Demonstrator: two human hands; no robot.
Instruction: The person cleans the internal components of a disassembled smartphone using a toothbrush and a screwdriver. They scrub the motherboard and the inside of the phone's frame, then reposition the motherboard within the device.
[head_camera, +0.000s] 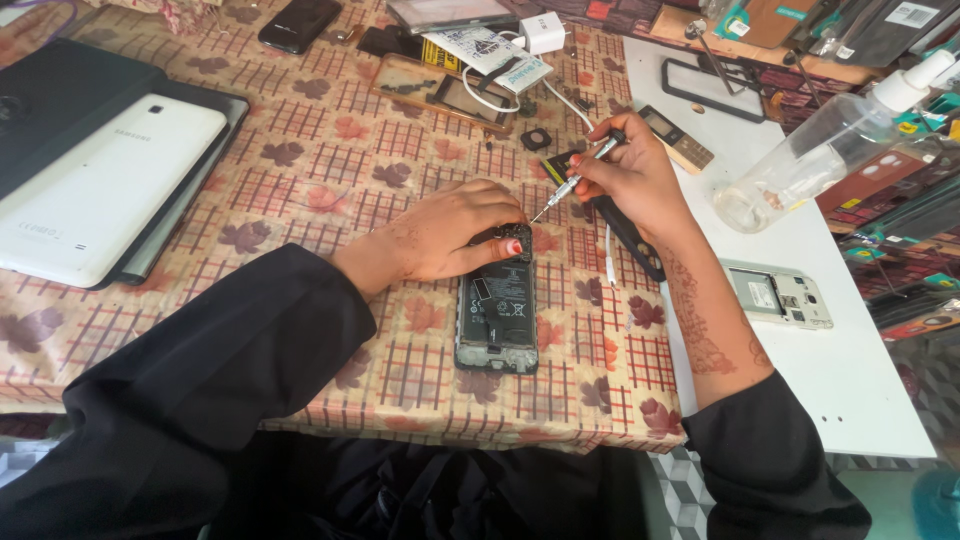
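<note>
An opened smartphone (497, 318) lies back-side up on the patterned tablecloth, its battery and boards exposed. My left hand (450, 232) rests on its top end, fingers pressing it down. My right hand (632, 172) grips a small screwdriver (578, 180) by the handle; its thin tip points down-left at the phone's upper right corner, just beside my left fingertips. Both arms wear black sleeves.
A white tablet (100, 190) lies on a black case at the left. A clear spray bottle (830, 145) and a bare phone frame (778, 295) sit on the white table at the right. A charger with cable (540, 35), a dark phone (298, 22) and loose parts crowd the far edge.
</note>
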